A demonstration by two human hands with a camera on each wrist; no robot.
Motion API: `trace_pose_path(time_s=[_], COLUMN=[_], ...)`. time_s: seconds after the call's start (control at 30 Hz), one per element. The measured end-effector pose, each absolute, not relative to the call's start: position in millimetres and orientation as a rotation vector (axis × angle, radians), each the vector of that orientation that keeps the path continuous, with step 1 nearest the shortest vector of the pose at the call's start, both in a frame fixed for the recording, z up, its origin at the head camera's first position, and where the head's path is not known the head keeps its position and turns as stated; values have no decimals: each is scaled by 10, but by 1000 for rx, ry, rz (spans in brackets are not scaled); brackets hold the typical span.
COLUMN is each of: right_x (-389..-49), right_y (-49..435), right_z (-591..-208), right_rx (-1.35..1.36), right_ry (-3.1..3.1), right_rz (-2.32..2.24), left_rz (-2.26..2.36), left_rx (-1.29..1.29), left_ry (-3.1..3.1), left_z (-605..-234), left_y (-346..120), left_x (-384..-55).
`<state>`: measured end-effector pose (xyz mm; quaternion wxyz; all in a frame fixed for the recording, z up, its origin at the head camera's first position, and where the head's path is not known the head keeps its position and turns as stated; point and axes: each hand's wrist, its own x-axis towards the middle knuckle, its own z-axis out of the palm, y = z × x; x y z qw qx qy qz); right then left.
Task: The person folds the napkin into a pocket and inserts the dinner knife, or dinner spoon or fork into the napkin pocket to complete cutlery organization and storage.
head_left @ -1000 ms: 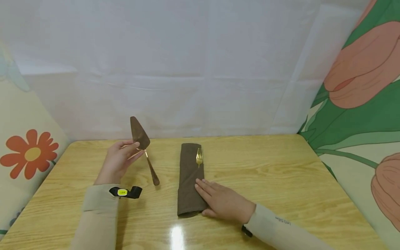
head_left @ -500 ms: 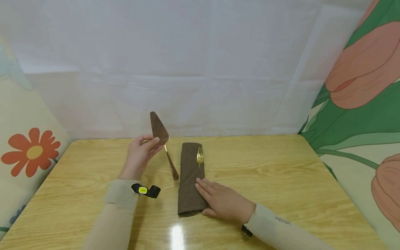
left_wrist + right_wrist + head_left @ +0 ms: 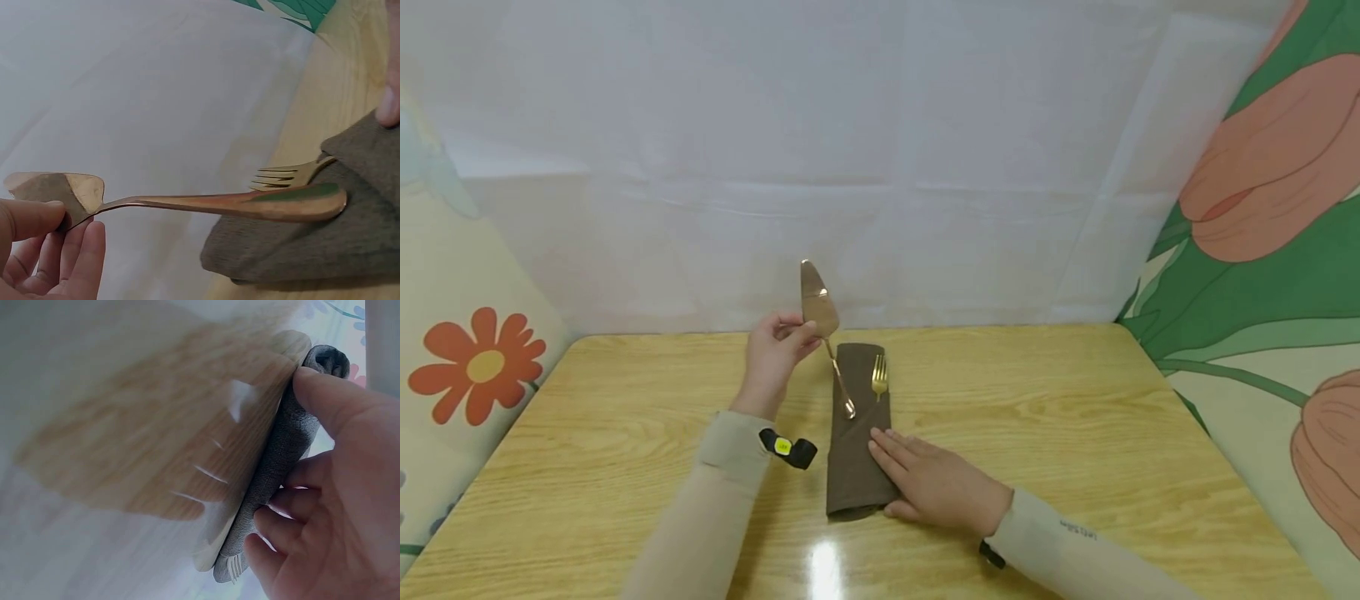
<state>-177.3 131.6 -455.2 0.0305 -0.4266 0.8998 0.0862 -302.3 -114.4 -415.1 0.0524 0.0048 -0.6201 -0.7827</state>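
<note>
My left hand (image 3: 769, 360) pinches a copper-coloured cake server (image 3: 821, 308) by the back of its blade, thumb on one face and fingers behind. The blade points up and away; its handle slants down and overlaps the napkin in the head view. That dark brown napkin (image 3: 853, 467) lies folded into a long narrow bundle. Gold fork (image 3: 879, 377) tines stick out of its fold, the rest of the fork covered by cloth. In the left wrist view the server's handle (image 3: 294, 203) crosses in front of the fork. My right hand (image 3: 942, 487) rests on the napkin's lower right side, fingers extended.
The wooden table (image 3: 1075, 417) spreads to both sides of the napkin. A white cloth backdrop (image 3: 925, 167) stands along its far edge. Flower-patterned panels (image 3: 1247, 275) flank the table left and right.
My left hand has carried the cake server rightward, so its handle now overlaps the napkin instead of the table, and the blade has turned to catch light. My right hand stays put.
</note>
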Motion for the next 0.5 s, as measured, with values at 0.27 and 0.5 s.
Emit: trace_pose_path(time_s=[0.27, 0.5], right_x=[-1773, -1774], right_y=[1351, 1349], right_z=[-4561, -4564], right_rx=[-1352, -1333], right_ry=[2793, 2803], right_rz=[239, 265], left_rz=[-2342, -2295], left_rx=[-1, 9], left_ry=[-2030, -2185], left_z=[-4251, -4309], left_y=[-1058, -1024], left_x=[-3068, -3072])
